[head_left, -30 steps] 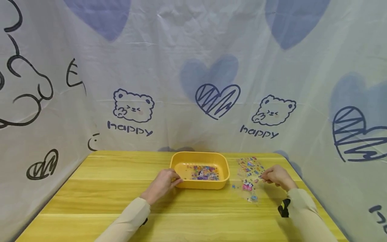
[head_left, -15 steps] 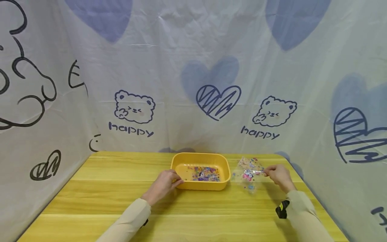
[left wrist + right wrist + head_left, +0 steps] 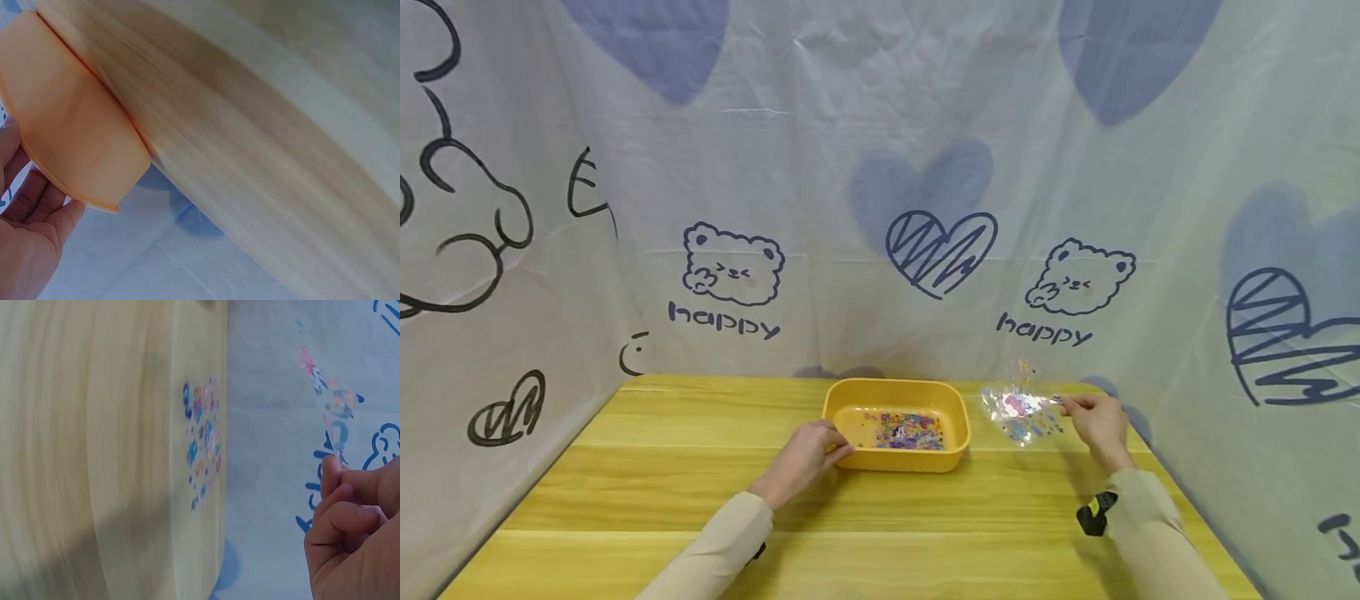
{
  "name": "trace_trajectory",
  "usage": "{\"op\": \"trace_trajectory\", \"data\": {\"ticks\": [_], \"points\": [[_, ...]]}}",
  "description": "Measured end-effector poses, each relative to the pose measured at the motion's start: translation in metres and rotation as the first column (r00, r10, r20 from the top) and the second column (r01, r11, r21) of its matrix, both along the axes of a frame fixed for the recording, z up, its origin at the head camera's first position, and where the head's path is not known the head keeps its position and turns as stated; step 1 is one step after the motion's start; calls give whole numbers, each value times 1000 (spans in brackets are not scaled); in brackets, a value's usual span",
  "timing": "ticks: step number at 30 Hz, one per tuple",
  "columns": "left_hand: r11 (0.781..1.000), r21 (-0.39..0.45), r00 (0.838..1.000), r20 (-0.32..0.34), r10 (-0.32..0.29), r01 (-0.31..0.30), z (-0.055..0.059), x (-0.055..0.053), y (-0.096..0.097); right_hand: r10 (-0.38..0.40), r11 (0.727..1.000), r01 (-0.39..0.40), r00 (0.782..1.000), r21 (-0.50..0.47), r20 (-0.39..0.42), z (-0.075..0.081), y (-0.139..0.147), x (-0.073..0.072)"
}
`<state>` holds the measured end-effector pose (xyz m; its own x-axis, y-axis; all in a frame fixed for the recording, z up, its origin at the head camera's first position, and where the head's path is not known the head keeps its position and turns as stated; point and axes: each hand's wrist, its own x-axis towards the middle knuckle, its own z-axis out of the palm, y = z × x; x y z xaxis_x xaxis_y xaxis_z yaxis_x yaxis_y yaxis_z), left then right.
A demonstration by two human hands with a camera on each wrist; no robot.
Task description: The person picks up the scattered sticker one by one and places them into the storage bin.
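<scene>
My left hand grips the front left corner of a yellow plastic basin; in the left wrist view its thumb and fingers hold the basin's rim. Inside the basin lie colourful stickers on what looks like clear film. Right of the basin, my right hand pinches the edge of a clear sticker sheet between thumb and fingers. That sheet is raised off the table and shines with glare. Below it, the right wrist view shows another sticker sheet lying flat on the table.
The wood-grain table ends at a pale cloth backdrop printed with hearts and bears, which also closes off both sides. A black and yellow device is strapped at my right wrist.
My right hand has lifted the pinched sticker sheet off the table and tilted it up, uncovering stickers beneath. My left hand stays on the basin rim.
</scene>
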<state>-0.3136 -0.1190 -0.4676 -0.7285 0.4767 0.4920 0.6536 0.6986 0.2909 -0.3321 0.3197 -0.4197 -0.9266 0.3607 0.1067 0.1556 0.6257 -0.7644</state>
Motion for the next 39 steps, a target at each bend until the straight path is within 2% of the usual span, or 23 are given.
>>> {"op": "trace_trajectory", "data": {"ticks": [4,7,12,21,28,32,36,39], "points": [[1000,-1,1000,9,4,-4,0,0,-1,-18,995,18,1000,-97,7,4,-10,-3],[1000,-3,1000,12,0,0,-1,-1,-1,-14,991,15,1000,-134,9,5,-20,-6],[1000,-4,1000,-9,-15,15,-2,-1,-1,15,988,-16,1000,-156,-9,7,-39,-11],[1000,-7,1000,-13,-6,6,-1,0,-2,88,979,-96,995,-181,-49,10,-77,-22],[1000,-10,1000,-6,-9,9,0,0,-2,112,991,-118,988,-55,-103,6,-106,-31],[1000,-8,1000,-2,-9,9,0,0,-2,137,989,-142,985,-42,-105,6,-124,-38],[1000,-5,1000,-11,-13,13,0,-1,-2,199,980,-200,976,-5,-86,6,-142,-45],[1000,-3,999,-22,-23,23,-1,-1,-2,266,964,-266,962,14,-63,4,-155,-48]]}}
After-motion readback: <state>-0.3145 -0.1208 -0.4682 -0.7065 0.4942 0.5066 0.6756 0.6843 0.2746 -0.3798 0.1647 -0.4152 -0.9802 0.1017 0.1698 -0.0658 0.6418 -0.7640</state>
